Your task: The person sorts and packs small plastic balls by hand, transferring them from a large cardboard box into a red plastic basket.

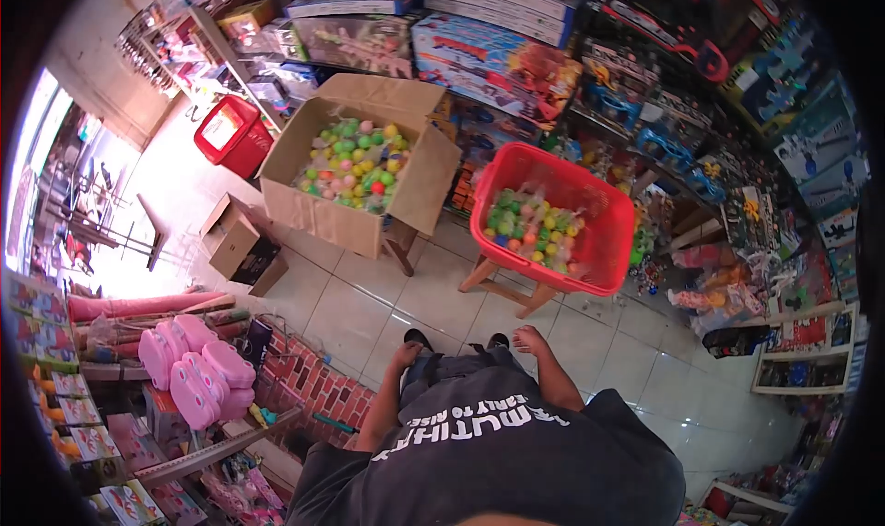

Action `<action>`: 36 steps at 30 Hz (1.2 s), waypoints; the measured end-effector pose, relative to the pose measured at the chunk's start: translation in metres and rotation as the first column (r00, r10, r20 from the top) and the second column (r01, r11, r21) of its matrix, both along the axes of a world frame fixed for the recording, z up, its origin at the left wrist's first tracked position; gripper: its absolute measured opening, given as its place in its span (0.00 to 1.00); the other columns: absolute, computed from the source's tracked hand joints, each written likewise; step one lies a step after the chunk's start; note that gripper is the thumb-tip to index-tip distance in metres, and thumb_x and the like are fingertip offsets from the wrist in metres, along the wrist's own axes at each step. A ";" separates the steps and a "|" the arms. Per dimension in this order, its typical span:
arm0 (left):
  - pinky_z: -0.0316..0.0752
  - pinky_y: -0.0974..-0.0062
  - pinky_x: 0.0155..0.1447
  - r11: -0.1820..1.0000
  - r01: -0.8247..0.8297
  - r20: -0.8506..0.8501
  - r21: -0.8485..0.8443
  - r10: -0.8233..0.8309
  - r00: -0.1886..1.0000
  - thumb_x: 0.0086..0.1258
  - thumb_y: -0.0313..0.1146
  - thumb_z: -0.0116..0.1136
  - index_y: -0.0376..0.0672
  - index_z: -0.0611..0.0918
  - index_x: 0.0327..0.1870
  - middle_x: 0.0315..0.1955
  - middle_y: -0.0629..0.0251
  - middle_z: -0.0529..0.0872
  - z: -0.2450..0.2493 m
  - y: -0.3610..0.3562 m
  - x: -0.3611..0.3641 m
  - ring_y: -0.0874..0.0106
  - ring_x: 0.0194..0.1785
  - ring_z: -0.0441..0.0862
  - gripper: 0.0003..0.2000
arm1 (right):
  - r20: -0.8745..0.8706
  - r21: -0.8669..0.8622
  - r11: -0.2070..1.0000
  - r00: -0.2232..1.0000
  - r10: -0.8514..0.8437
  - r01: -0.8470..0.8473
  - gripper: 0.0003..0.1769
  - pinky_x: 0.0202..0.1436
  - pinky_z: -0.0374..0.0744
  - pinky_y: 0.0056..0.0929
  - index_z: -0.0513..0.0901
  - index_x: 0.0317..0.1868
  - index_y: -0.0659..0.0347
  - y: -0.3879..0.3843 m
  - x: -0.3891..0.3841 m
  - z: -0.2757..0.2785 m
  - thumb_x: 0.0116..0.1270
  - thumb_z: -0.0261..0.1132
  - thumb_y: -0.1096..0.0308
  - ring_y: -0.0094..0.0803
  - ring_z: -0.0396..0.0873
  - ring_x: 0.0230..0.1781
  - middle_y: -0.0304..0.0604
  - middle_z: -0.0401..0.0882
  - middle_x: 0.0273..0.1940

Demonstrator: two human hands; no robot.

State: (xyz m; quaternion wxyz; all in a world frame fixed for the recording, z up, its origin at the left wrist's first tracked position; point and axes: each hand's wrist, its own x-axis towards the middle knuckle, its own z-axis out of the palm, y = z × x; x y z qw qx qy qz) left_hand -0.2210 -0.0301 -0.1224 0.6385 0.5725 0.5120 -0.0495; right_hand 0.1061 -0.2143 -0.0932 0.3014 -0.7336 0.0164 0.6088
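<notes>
My left hand [407, 353] hangs beside my left thigh, its fingers loosely bent with nothing visible in them. On the other side my right hand [529, 341] hangs low, fingers slightly apart, holding nothing. Nearest to it is a red plastic tub [604, 217] on a wooden stool [533, 297], part filled with small colourful balls [527, 226], some seemingly in clear plastic. Left of the tub stands an open cardboard box [318, 214], raised on wooden legs [398, 249], holding many similar balls [359, 162]. Neither hand touches the tub or the box.
Shelves of boxed toys [493, 65] line the far side and the right. A smaller carton [238, 240] and a red bin [232, 137] stand on the tiled floor [369, 282] at left. Pink cases [198, 369] are stacked at lower left, beside a brick-patterned roll [318, 378].
</notes>
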 end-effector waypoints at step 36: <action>0.73 0.74 0.39 0.778 -0.116 0.453 0.617 -0.230 0.861 0.63 0.26 0.50 0.40 0.74 0.47 0.36 0.56 0.79 0.248 0.412 0.089 0.67 0.37 0.79 0.12 | 0.744 0.501 0.656 0.668 0.008 -0.565 0.18 0.41 0.74 0.30 0.71 0.47 0.64 0.511 -0.039 0.184 0.60 0.61 0.62 0.37 0.77 0.39 0.51 0.74 0.42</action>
